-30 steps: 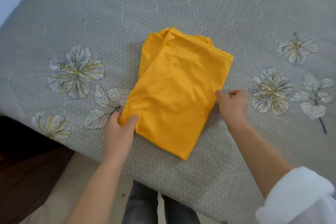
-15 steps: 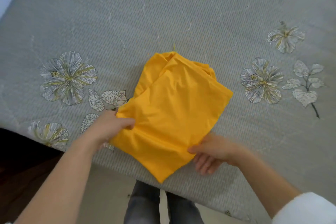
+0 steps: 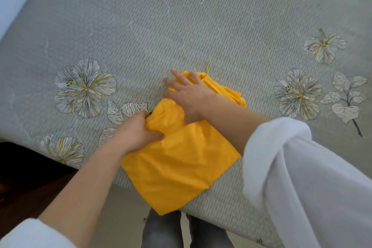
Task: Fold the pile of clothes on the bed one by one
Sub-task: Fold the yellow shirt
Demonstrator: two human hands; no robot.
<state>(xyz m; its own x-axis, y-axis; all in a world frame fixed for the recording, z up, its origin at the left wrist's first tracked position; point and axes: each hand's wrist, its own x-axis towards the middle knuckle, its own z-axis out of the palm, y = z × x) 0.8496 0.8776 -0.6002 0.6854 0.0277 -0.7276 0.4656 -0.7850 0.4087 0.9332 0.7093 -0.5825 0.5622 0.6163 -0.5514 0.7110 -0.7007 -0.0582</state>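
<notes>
A: Where is the folded bright yellow fabric garment (image 3: 181,167)?
B: It is laid on the grey flower-printed bed cover (image 3: 201,26) at the near edge. The near corner is hung over the edge.
A: State of left hand (image 3: 134,133)?
B: The garment's left edge is gripped. Fingers (image 3: 144,116) are curled into bunched cloth.
A: And right hand (image 3: 189,98)?
B: It is laid flat on the garment's far end, with fingers (image 3: 178,75) straight and spread and nothing gripped. A white sleeve (image 3: 291,167) is bunched at the forearm.

Yellow garment (image 3: 177,169); grey floral bedspread (image 3: 181,26); white sleeves (image 3: 291,167).
</notes>
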